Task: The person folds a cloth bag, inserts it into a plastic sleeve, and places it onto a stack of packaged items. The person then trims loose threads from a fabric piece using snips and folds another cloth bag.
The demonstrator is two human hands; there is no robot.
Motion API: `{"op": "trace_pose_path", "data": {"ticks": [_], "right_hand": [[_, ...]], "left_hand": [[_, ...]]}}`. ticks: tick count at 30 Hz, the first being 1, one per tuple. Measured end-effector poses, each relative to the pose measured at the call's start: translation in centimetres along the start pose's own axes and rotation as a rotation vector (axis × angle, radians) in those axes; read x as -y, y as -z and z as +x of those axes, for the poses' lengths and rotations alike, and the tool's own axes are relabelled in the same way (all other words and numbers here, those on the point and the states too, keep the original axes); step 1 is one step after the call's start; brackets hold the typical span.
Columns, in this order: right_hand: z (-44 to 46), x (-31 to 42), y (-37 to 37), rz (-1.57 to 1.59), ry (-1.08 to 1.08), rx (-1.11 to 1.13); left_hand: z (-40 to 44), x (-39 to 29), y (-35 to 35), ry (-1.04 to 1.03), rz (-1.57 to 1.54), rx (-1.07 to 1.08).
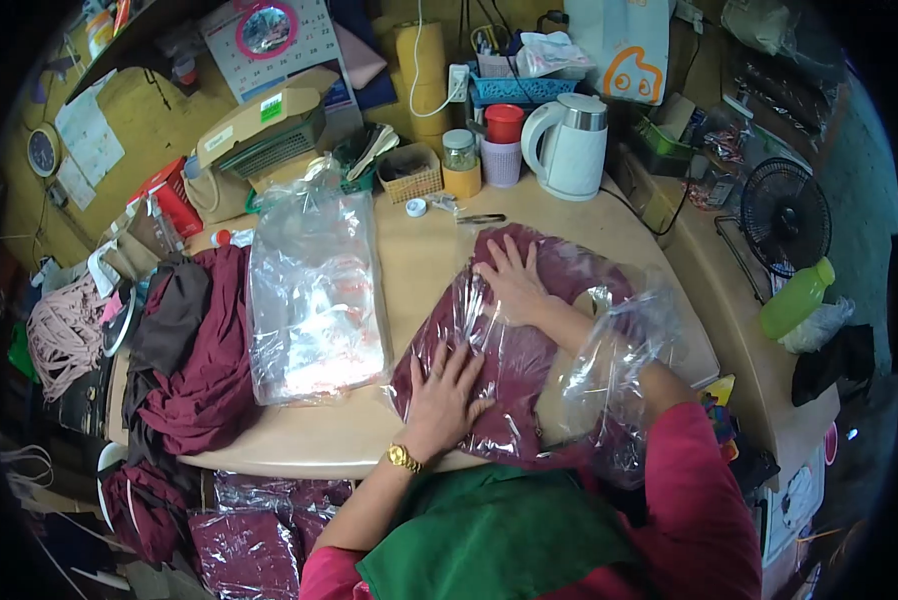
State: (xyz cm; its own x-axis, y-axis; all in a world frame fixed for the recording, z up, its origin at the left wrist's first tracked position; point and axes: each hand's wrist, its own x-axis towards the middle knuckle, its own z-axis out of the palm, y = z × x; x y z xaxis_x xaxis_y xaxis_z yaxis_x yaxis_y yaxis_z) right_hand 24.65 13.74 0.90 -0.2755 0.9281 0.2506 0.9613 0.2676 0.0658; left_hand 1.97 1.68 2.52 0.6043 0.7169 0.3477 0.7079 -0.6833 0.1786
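A maroon folded garment (514,385) lies on the table in a clear plastic bag, in front of me. My left hand (441,400) rests on its near left part, fingers spread and palm down. Farther up, my right hand (514,283) presses flat on the upper part with its fingers apart. Loose, crumpled plastic (619,370) bunches around my right forearm; whether that hand is inside the bag or on top, I cannot tell. Left of the garment lies a stack of clear plastic bags (317,290).
Loose maroon cloth (209,350) is heaped at the table's left edge. Wrapped maroon packets (247,550) lie below the front edge. At the back stand a white kettle (569,150), a jar (461,165) and a basket (410,175). A black fan (785,215) and green bottle (797,298) are at right.
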Motion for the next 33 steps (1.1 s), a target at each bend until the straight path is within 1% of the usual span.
{"op": "trace_pose_path", "data": {"ticks": [1,2,4,5,7,9,10,12,13,14,15,16,18,20,21,22,23,24,26,27,28,30,31,32,33], "right_hand": [[1.1,0.1,-0.1,0.144,-0.077,0.214],[1.8,-0.2,-0.1,0.146,-0.083,0.21],[2.6,-0.6,0.2,0.206,0.01,0.305],[2.9,-0.6,0.1,0.222,0.029,0.322],[3.7,-0.8,-0.6,0.256,0.046,0.289],[4.5,-1.2,-1.7,0.306,0.044,0.226],[4.7,-1.4,-2.2,0.343,0.048,0.189],[4.1,-1.5,-3.0,0.375,0.058,0.15],[3.2,-1.1,-2.2,0.336,0.068,0.183],[2.3,-0.6,-1.5,0.297,0.079,0.215],[0.7,0.0,-0.5,0.225,0.094,0.285],[-0.9,0.4,1.2,0.224,0.095,0.288],[-4.3,0.1,4.0,0.188,0.157,0.418],[-9.4,-5.8,-0.8,0.159,0.428,0.29],[-12.0,-7.1,2.3,0.462,0.215,0.423],[-14.6,-8.3,5.6,0.761,-0.03,0.49],[-17.9,-9.6,6.6,1.01,-0.124,0.434],[-21.2,-10.8,7.6,1.26,-0.205,0.363],[-25.1,-7.2,12.6,1.689,-0.244,0.104],[-25.1,-2.9,16.7,1.763,-0.458,0.008],[-24.7,-1.0,17.9,1.761,-0.458,0.011],[-24.7,1.6,18.8,0.575,-0.203,0.258],[-25.1,-0.2,14.6,0.584,-0.366,0.261],[-22.9,-1.8,13.5,0.862,-0.519,0.11],[-20.2,-5.0,13.5,1.044,-0.548,0.128]], "left_hand": [[-0.5,0.1,-0.7,-0.022,0.013,0.112],[-0.9,0.2,-1.2,-0.042,0.026,0.226],[-1.4,0.2,-1.2,-0.049,0.038,0.23],[-1.5,0.2,-1.2,-0.05,0.038,0.226],[-1.9,0.4,-1.1,-0.051,0.042,0.228],[-2.1,0.6,-0.8,-0.078,-0.079,0.25],[-1.7,0.8,0.1,-0.082,-0.079,0.245],[-0.5,1.4,2.4,0.078,-0.133,0.188],[0.0,1.7,2.3,0.139,-0.009,-0.041],[0.4,2.4,2.7,0.14,-0.006,-0.043],[0.6,3.1,3.0,0.327,-0.057,0.033],[0.8,3.6,3.2,0.515,-0.111,0.11],[1.3,4.0,4.0,0.542,-0.115,0.14],[1.3,4.1,4.5,0.612,-0.131,0.202],[0.9,4.4,4.4,0.619,-0.142,0.206],[0.6,5.0,4.3,0.592,-0.155,0.258],[0.5,5.6,4.3,0.558,-0.166,0.309],[0.0,5.8,4.4,0.556,-0.175,0.309],[-1.3,6.0,5.0,0.568,-0.471,0.227],[-1.6,5.9,5.1,0.596,-0.608,0.228],[-1.8,5.9,3.8,0.598,-0.611,0.227],[-2.2,5.9,0.4,0.488,-0.83,0.212],[-0.6,4.7,1.4,0.59,-1.161,0.299],[1.3,6.0,0.7,0.596,-1.208,0.263],[3.0,7.3,-0.1,0.607,-1.258,0.227]]}}
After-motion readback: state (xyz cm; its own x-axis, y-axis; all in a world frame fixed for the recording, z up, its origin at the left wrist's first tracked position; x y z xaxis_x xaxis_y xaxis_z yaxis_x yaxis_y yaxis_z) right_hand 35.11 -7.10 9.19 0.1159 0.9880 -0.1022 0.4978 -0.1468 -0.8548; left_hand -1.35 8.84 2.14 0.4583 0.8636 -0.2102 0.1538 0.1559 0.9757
